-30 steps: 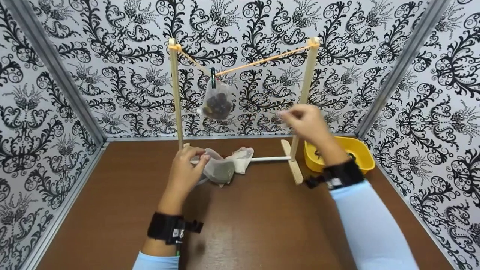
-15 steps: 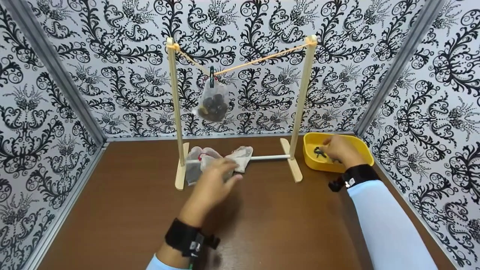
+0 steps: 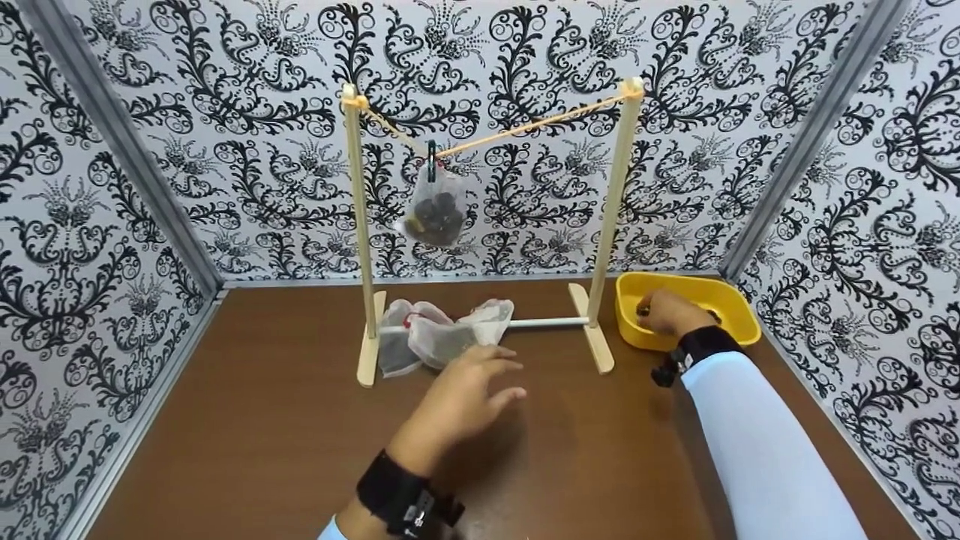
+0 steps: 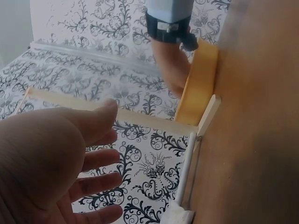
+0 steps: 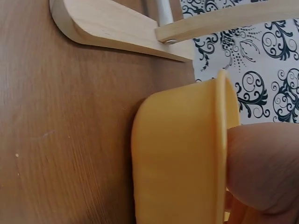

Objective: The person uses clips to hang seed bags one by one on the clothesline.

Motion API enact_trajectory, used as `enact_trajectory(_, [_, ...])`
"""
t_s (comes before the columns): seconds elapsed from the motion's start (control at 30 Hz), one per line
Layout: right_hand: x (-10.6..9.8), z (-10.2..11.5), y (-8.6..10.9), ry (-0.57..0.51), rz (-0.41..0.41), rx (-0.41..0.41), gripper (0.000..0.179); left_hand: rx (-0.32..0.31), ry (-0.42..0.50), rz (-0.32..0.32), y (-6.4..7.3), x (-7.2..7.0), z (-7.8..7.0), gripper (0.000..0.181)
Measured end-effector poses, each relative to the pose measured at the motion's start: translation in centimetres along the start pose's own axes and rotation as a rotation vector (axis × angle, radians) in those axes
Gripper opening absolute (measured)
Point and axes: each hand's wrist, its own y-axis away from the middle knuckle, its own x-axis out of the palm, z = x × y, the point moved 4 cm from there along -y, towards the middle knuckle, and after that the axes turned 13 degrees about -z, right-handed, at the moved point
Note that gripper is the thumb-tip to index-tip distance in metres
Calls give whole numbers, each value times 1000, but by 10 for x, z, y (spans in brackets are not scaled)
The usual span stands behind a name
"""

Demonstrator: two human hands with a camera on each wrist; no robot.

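Note:
My right hand [image 3: 667, 311] reaches down into a yellow plastic tub [image 3: 750, 326]. Its fingertips are beside a small dark clip [image 3: 643, 309]; the tub wall hides them in the right wrist view, and I cannot tell whether they grip it. My left hand [image 3: 465, 390], fingers spread and holding nothing, hovers over the table in front of several mesh bags [image 3: 442, 339] heaped at the rack's white crossbar [image 3: 551, 323]. A filled mesh bag [image 3: 439, 214] with dark round contents hangs from an orange cord [image 3: 525, 129], fastened by a dark green clip [image 3: 431, 161].
Two wooden posts, left [image 3: 361, 217] and right [image 3: 616, 195], carry the cord and stand on flat wooden feet [image 3: 598, 345]. More dark clips [image 3: 712, 316] lie in the tub. Patterned walls [image 3: 247, 187] enclose the brown table [image 3: 300, 450] at back and sides.
My right hand has come down from in front of the right post into the tub. The left hand has moved from the left post rightward and nearer me. The hanging bag stays on the cord.

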Motion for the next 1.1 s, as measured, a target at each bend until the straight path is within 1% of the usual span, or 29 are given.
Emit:
enact_trajectory(0.07, [0, 0, -1, -3, -21, 4, 30, -2, 0, 18, 0, 2, -1, 43])
enact_trajectory(0.13, [0, 0, -2, -14, -36, 22, 17, 4, -3, 30, 0, 4, -2, 43])
enact_trajectory(0.2, [0, -1, -2, -20, -47, 38, 8, 2, -3, 45, 1, 5, -2, 46])
enact_trajectory(0.23, [0, -2, -2, -20, -47, 50, 9, 4, -4, 48, 1, 6, -3, 47])
enact_trajectory(0.33, [1, -4, -1, -19, -56, 84, 18, -1, -9, 59, 1, 7, -2, 52])
enact_trajectory(0.43, [0, -5, -1, -5, -88, 69, 15, -7, -8, 57, 1, 7, -2, 56])
enact_trajectory(0.47, [0, -4, 0, -6, -93, 60, 18, -9, -9, 58, 1, 7, -1, 56])
enact_trajectory(0.53, [-1, -5, -1, -7, -97, 44, 35, -4, -12, 55, -2, 7, 0, 57])
enact_trajectory(0.57, [-2, -4, -1, -8, -93, 40, 40, -1, -12, 52, -4, 7, 1, 57])
enact_trajectory(0.6, [-2, -5, -2, -10, -84, 38, 42, 3, -15, 51, -7, 7, 2, 58])
enact_trajectory(0.63, [-2, -5, -3, -15, -73, 40, 39, 5, -15, 52, -9, 8, 3, 58])
enact_trajectory(0.73, [0, -8, -5, -14, -42, 41, 7, 16, -23, 53, -17, 8, 9, 59])
enact_trajectory(0.77, [0, -9, -5, -16, -32, 42, 14, 14, -27, 52, -19, 7, 12, 60])
enact_trajectory(0.83, [1, -10, -5, -21, -14, 37, 33, 6, -38, 45, -22, 5, 20, 60])
enact_trajectory(0.9, [1, -11, -4, -22, -3, 28, 43, -16, -48, 24, -25, 1, 29, 60])
enact_trajectory(0.93, [0, -11, -4, -21, -3, 20, 44, -31, -49, 13, -26, -2, 33, 61])
enact_trajectory(1.0, [-2, -11, -1, -54, -9, 33, 44, -59, -47, -11, -25, -8, 40, 61])
enact_trajectory(1.07, [-6, -10, 3, -100, -40, 52, 31, -86, -55, -37, -23, -15, 46, 60])
enact_trajectory(1.1, [-8, -10, 4, -127, -55, 76, 24, -96, -56, -51, -21, -19, 47, 60])
